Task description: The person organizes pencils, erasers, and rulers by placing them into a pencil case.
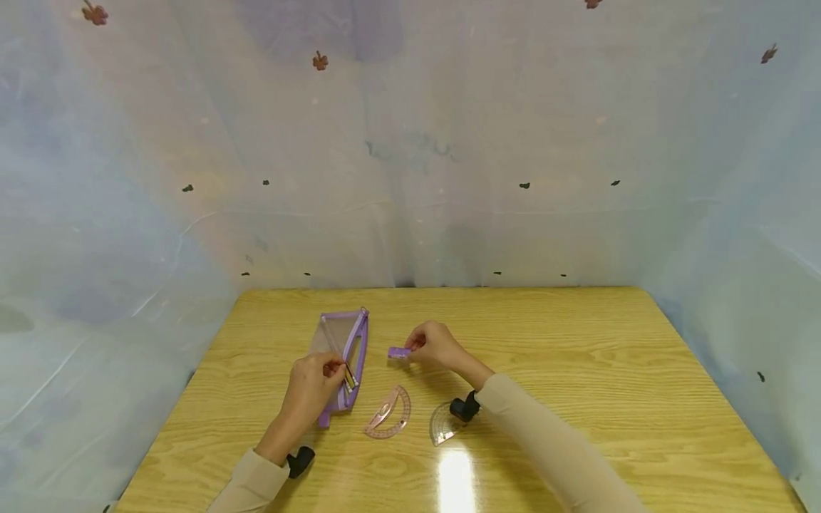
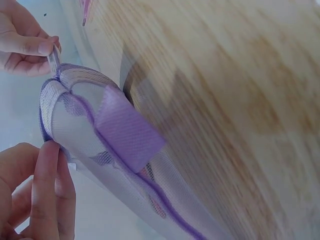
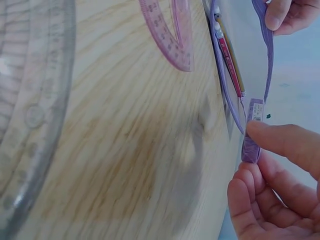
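Observation:
A purple mesh pencil case (image 1: pixel 333 329) lies on the table with its zip side open. My left hand (image 1: pixel 311 385) pinches its zipped edge between thumb and fingers, as the left wrist view also shows. Inside the opening, several pencils (image 3: pixel 229 62) are visible, one red and one yellowish. To the right of the case, my right hand (image 1: pixel 439 347) holds a small purple eraser (image 3: pixel 253 132) with a white barcode label between thumb and fingers. In the head view the eraser (image 1: pixel 398 353) is above the table, apart from the case.
A pink protractor (image 1: pixel 405 410) lies on the wooden table (image 1: pixel 577 342) between the hands. Beside it, under my right wrist, is a clear protractor (image 1: pixel 442 425). Printed translucent curtains (image 1: pixel 410 142) hang behind the table and at both sides.

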Available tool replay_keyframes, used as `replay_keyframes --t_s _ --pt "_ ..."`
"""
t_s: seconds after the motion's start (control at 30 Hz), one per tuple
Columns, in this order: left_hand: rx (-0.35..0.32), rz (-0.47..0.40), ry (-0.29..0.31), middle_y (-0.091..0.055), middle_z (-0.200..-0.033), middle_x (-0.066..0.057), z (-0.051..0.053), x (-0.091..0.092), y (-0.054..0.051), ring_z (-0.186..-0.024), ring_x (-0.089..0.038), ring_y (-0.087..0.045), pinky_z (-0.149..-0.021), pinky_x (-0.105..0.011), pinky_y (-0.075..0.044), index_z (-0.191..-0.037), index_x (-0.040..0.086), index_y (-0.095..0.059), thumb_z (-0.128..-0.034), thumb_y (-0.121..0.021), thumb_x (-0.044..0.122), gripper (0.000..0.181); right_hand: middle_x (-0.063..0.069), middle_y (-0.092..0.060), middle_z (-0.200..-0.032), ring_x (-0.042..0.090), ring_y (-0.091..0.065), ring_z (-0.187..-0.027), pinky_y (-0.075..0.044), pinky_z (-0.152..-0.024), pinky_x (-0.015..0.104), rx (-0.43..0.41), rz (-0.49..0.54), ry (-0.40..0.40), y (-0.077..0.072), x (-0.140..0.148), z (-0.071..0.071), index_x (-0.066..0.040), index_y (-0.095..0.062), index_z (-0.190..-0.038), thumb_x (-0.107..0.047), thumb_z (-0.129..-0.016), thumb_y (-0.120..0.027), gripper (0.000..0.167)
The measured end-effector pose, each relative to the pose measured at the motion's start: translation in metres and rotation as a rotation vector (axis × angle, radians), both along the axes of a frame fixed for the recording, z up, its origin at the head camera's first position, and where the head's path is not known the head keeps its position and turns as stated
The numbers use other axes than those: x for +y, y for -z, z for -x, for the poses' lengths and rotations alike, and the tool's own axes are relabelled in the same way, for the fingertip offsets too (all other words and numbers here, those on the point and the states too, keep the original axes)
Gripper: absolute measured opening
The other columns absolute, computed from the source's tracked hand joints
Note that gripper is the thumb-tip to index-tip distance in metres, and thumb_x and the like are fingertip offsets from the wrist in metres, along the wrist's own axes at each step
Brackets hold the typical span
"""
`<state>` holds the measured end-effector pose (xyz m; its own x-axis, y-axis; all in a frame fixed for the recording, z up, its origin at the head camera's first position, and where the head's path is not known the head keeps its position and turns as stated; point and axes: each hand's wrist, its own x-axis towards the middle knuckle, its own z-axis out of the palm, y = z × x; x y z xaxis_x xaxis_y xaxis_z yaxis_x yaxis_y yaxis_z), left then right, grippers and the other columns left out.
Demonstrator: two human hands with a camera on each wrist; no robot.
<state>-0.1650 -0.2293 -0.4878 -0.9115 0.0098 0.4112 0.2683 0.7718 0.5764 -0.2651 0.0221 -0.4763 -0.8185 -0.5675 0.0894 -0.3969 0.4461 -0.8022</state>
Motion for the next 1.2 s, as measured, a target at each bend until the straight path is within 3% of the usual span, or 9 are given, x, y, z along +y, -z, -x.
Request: replay_keyframes --t_s 0.97,1.2 --pt "-0.025 0.003 -0.004 -0.066 -0.072 -0.001 -0.001 0.002 -0.002 -0.064 -0.011 -0.061 -0.055 -0.024 -0.051 -0.081 0.000 -0.074 -0.0863 -0.073 -0.001 0.005 0.004 -0.067 -0.075 0.008 -0.058 -0.068 -0.051 -0.064 0.020 0.047 -0.011 -0.010 0.007 -0.033 0.009 0.002 -0.073 -0.084 0.004 -0.076 -0.082 0.012" --pt "-0.029 0.000 -0.004 -0.066 -0.071 0.000 -0.001 0.004 -0.003 -0.064 -0.010 -0.060 -0.055 -0.024 -0.050 -0.081 0.001 -0.074 -0.0857 -0.074 -0.001 0.005 0.006 -0.068 -0.075 0.005 -0.056 -0.066 -0.050 -0.063 0.018 0.053 -0.002 -0.002 0.006 -0.041 0.010 0.006 -0.073 -0.085 0.006 -0.073 -0.082 0.014"
